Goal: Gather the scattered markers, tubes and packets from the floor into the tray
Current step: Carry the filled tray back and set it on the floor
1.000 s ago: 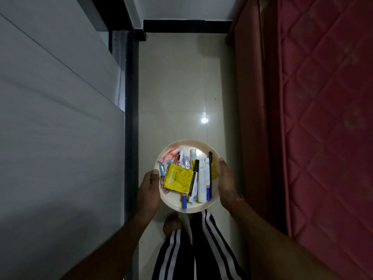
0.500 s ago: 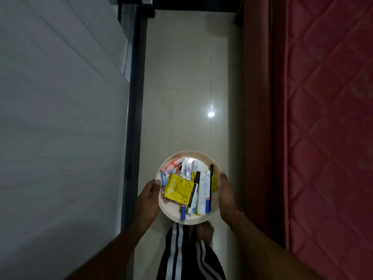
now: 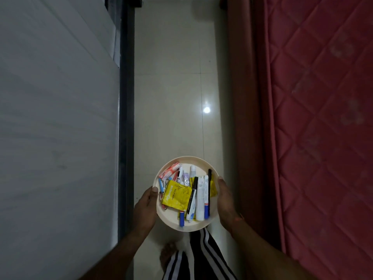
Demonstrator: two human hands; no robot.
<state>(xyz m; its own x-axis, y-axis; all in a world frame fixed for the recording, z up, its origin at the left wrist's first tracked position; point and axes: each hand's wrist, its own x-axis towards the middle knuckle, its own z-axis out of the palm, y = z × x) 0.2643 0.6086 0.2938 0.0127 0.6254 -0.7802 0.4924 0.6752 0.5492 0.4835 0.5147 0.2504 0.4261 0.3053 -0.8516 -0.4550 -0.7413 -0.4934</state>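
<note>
One tray (image 3: 171, 224), two hands, one yellow packet (image 3: 176, 196), several markers and tubes.

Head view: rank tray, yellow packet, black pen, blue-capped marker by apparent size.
1. tray, by far the largest.
2. yellow packet.
3. black pen and blue-capped marker: similar length, both partly overlapped, so not ranked against each other.
</note>
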